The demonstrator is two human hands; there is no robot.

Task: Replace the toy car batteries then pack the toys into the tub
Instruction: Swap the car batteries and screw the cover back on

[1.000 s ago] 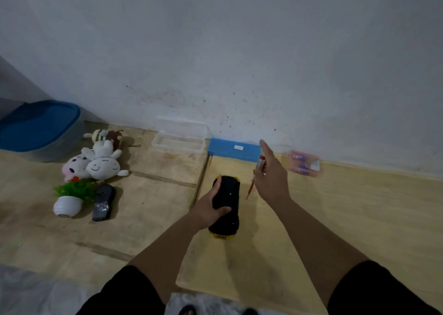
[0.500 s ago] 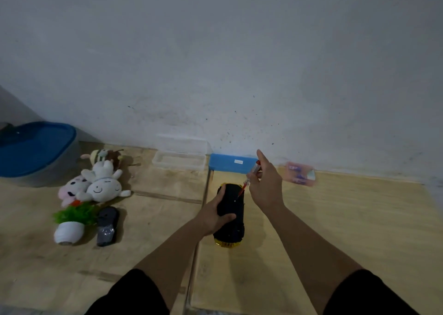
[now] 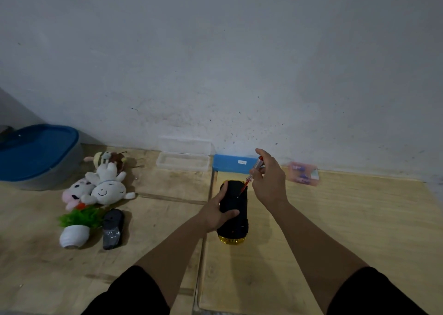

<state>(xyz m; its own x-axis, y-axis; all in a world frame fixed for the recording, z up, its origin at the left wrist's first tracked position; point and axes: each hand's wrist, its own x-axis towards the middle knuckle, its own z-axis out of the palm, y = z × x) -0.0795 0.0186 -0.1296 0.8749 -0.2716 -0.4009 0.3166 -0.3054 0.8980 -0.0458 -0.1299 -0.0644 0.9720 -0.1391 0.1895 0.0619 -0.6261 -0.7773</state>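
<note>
A yellow toy car (image 3: 236,228) lies upside down on the wooden floor, its black underside facing up. My left hand (image 3: 217,212) grips its left side. My right hand (image 3: 268,180) holds a red screwdriver (image 3: 253,174) tilted down, with the tip touching the car's underside near the far end. At the far left stands the grey tub (image 3: 45,170) under a blue lid. A pack of batteries (image 3: 303,173) lies by the wall on the right, blurred.
Plush toys (image 3: 103,185), a small potted plant (image 3: 76,226) and a dark remote (image 3: 112,228) lie on the left. A clear open box (image 3: 183,161) and a blue case (image 3: 233,163) sit against the wall. My knees are at the bottom edge.
My right hand has brought the screwdriver from beside the car onto its underside. The view has tilted slightly. My left hand keeps its hold on the car.
</note>
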